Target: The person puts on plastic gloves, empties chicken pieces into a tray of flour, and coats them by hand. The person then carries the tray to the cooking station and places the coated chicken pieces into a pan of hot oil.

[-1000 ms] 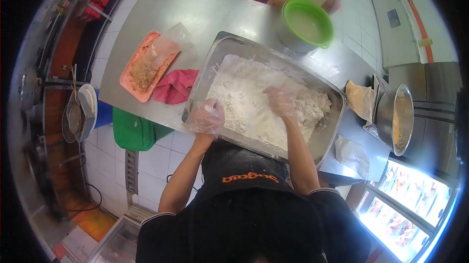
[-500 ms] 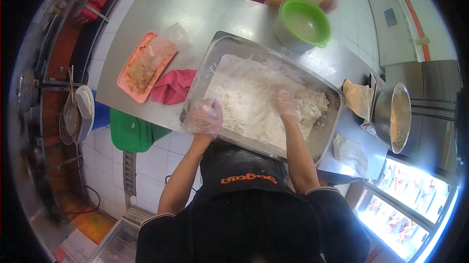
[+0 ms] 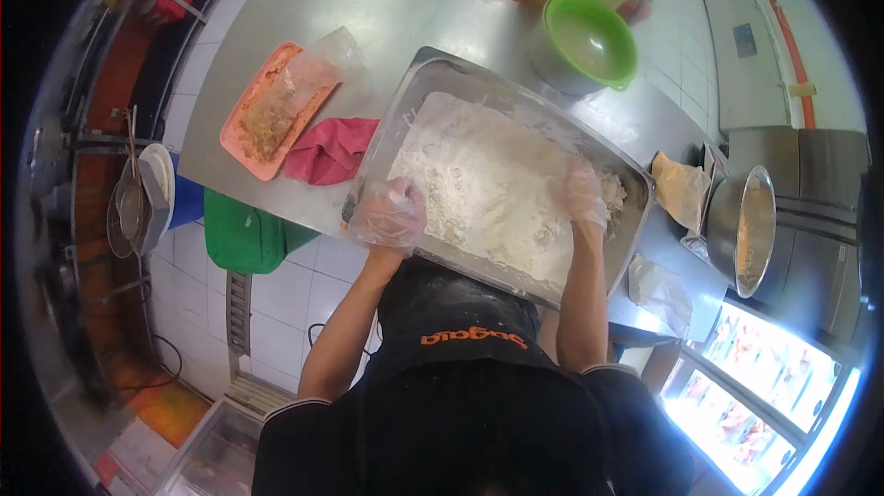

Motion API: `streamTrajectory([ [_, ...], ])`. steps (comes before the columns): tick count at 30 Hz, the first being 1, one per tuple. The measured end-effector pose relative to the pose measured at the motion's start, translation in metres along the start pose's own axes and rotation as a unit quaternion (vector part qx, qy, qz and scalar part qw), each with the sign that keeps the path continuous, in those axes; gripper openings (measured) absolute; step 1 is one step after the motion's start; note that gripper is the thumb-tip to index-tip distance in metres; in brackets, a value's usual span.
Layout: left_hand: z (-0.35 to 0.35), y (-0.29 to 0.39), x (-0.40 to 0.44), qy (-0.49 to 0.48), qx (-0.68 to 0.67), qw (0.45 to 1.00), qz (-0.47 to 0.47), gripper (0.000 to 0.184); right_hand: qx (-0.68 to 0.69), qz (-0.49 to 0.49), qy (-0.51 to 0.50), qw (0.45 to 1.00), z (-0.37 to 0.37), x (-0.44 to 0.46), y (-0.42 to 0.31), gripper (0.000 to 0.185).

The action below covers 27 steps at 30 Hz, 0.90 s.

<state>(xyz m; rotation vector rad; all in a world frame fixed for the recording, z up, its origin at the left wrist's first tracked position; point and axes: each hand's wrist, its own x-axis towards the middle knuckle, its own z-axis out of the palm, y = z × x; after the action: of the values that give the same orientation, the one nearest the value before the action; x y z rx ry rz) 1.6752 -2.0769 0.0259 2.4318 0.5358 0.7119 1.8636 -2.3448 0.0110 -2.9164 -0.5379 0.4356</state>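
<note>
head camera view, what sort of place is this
Probably a commercial kitchen: a large metal tray of white, flour-like powder sits on a steel table, and a brightly lit cabinet, seemingly a display fridge, stands at the picture's lower right.

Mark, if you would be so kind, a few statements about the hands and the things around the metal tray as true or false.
1. The right hand is over the right-hand part of the metal tray. True.
2. The left hand has no covering. False: it is inside a clear plastic glove.
3. The pink cloth lies between the orange-pink tray and the metal tray. True.
4. The green basket stands inside the metal tray. False: it is outside, beyond the far side of that tray.
5. The metal tray holds white powder. True.
</note>
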Motion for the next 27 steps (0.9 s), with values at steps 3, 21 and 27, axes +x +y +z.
streamTrajectory([
  [3,0.003,-0.003,-0.001,-0.024,-0.004,1.000,0.005,0.014,-0.040,-0.116,0.012,0.992,0.004,-0.001,-0.035,0.051],
  [21,0.011,-0.012,-0.004,-0.025,0.056,0.998,-0.002,0.015,0.400,-0.045,-0.152,0.903,0.012,-0.003,-0.079,0.061],
  [27,0.011,-0.012,-0.006,0.008,0.042,0.999,0.007,0.012,0.183,-0.043,-0.018,0.982,0.073,0.034,-0.075,0.057],
])
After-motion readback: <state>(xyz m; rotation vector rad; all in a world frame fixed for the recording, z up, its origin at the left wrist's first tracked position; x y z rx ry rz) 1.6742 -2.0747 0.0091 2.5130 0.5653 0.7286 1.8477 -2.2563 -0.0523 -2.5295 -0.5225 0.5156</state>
